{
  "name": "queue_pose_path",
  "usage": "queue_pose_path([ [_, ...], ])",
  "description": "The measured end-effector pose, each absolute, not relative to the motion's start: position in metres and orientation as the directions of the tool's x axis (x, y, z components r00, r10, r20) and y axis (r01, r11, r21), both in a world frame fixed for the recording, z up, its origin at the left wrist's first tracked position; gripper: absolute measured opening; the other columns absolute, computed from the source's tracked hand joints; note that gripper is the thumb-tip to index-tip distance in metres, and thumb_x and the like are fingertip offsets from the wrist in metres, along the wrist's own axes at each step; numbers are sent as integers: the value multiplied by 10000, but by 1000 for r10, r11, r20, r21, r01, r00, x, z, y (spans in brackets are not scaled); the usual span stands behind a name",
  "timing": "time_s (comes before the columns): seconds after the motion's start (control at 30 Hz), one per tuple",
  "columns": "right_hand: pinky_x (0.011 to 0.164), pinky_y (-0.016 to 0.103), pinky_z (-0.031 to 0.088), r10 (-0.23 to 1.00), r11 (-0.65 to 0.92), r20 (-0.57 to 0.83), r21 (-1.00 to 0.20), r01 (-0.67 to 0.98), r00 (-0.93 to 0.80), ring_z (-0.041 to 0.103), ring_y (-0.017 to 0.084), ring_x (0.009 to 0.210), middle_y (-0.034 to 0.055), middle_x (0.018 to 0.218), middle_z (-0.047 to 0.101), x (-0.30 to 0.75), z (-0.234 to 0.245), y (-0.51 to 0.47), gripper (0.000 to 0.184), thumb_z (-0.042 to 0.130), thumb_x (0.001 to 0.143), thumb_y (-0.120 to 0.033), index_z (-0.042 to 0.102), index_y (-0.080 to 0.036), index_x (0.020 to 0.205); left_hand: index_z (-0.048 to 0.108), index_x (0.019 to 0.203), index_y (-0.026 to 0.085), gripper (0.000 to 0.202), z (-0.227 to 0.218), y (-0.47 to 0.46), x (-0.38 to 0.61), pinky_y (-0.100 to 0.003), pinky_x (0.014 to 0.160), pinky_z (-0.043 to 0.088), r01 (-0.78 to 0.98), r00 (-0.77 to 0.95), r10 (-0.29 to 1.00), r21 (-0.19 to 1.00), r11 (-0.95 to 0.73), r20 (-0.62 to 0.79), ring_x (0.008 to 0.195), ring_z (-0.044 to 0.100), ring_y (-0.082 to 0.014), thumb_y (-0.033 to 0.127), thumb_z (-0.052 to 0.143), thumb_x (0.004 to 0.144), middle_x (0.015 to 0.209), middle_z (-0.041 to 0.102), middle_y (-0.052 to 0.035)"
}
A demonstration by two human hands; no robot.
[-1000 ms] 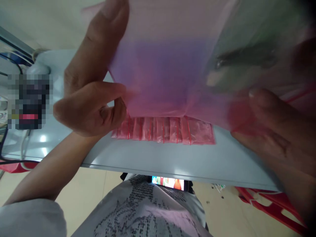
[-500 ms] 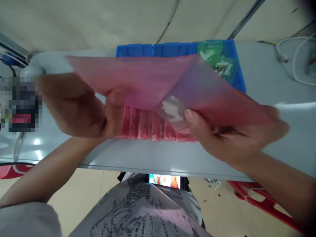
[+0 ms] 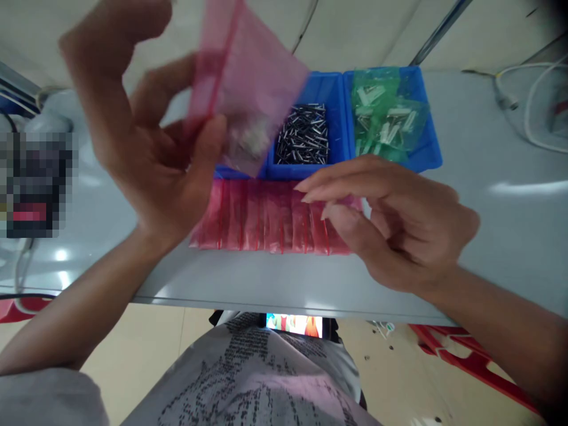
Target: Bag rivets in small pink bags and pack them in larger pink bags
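My left hand [image 3: 164,136] holds up a pink zip-lock bag [image 3: 260,77], pinched between thumb and fingers. Something pale and blurred lies inside the bag's lower corner. To the right, my right hand [image 3: 399,219] hovers with its fingers slightly bent and thumb a little apart from them, and nothing shows in its grasp. Below both hands, a row of several pink zip-lock bags [image 3: 270,219] lies overlapping on the table. Behind the held bag, a blue bin [image 3: 337,118] contains many small dark and silver pins or screws, too fine to tell which.
The right-hand blue bin [image 3: 428,148] holds green bags [image 3: 377,100] with white and metal parts. White cables [image 3: 528,124] lie on the grey table [image 3: 488,236] at right. A lit phone [image 3: 295,324] rests at my lap. Red stools [image 3: 479,361] stand below the table edge.
The pink bag was stretched between both hands. Now only my left hand holds it, raised and tilted, and my right hand has let go. The bins behind have come into view.
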State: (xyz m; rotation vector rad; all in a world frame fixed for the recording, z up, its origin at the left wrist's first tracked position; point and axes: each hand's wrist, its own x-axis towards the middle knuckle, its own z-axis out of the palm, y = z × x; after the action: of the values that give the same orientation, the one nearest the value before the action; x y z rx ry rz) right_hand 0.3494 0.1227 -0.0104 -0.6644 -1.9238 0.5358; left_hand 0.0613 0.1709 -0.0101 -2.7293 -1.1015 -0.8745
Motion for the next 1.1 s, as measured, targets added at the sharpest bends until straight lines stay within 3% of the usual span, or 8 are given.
queue_pose_path([
  [0.07, 684, 317, 620, 687, 726, 660, -636, 260, -303, 787, 168, 868, 60, 949, 820, 349, -11, 122, 186, 622, 1012, -57, 741, -187, 1069, 471, 1518, 233, 388, -13, 190, 60, -296, 1058, 693, 727, 274, 684, 320, -607, 676, 1431, 623, -188, 306, 435, 1139, 1504, 594, -61],
  [0.17, 629, 309, 588, 711, 703, 640, -628, 334, -293, 739, 141, 740, 19, 900, 809, 349, -13, 122, 207, 625, 1017, -61, 737, -229, 1059, 625, 1413, 237, 335, -24, 208, 60, -416, 1278, 597, 792, 237, 716, 296, -533, 656, 1465, 618, -191, 270, 533, 1093, 1495, 666, -21],
  [0.27, 585, 271, 584, 660, 744, 684, -538, 397, -310, 690, 108, 645, -17, 866, 804, 351, -14, 121, 212, 654, 1011, -68, 734, -254, 1075, 668, 1365, 259, 299, -24, 211, 56, -514, 1429, 414, 805, 356, 572, 68, -589, 739, 1679, 414, -241, 299, 597, 1077, 1668, 557, -14],
  [0.43, 604, 237, 620, 612, 764, 725, -441, 471, -315, 726, 110, 678, -20, 815, 791, 356, -14, 120, 218, 676, 986, -53, 727, -244, 1076, 713, 1248, 251, 241, -8, 202, 50, -518, 1403, 457, 761, 486, 684, 122, -637, 544, 1152, 791, -150, 299, 530, 1099, 1214, 830, -1],
  [0.77, 595, 255, 634, 583, 800, 699, -406, 441, -413, 742, 129, 707, -3, 804, 783, 359, -14, 125, 221, 716, 961, -58, 749, -217, 1113, 638, 1403, 307, 360, -14, 202, 53, -526, 1356, 519, 718, 630, 675, 42, -695, 384, 1344, 748, -242, 441, 491, 1102, 1461, 746, -23],
  [0.9, 648, 274, 659, 562, 817, 684, -371, 441, -466, 729, 134, 710, 10, 803, 763, 361, -14, 124, 186, 730, 953, -85, 759, -182, 1109, 713, 1179, 215, 367, -11, 200, 55, -528, 1261, 588, 771, 581, 698, -9, -636, 419, 1056, 820, -240, 469, 459, 1110, 1126, 833, -60],
  [0.97, 659, 289, 665, 555, 823, 672, -358, 441, -490, 718, 137, 708, 11, 800, 760, 360, -14, 123, 179, 727, 959, -95, 758, -194, 1105, 699, 1255, 169, 486, -11, 199, 56, -537, 1262, 575, 781, 585, 718, -25, -623, 378, 950, 813, -243, 543, 424, 1110, 1014, 818, -78],
  [1.1, 669, 298, 661, 542, 823, 676, -306, 479, -500, 706, 141, 675, 1, 760, 749, 360, -14, 125, 166, 729, 960, -96, 762, -223, 1063, 596, 1476, 161, 676, -11, 199, 57, -588, 1339, 463, 764, 623, 726, -30, -644, 289, 1239, 767, -294, 657, 322, 1108, 1225, 786, -119],
])
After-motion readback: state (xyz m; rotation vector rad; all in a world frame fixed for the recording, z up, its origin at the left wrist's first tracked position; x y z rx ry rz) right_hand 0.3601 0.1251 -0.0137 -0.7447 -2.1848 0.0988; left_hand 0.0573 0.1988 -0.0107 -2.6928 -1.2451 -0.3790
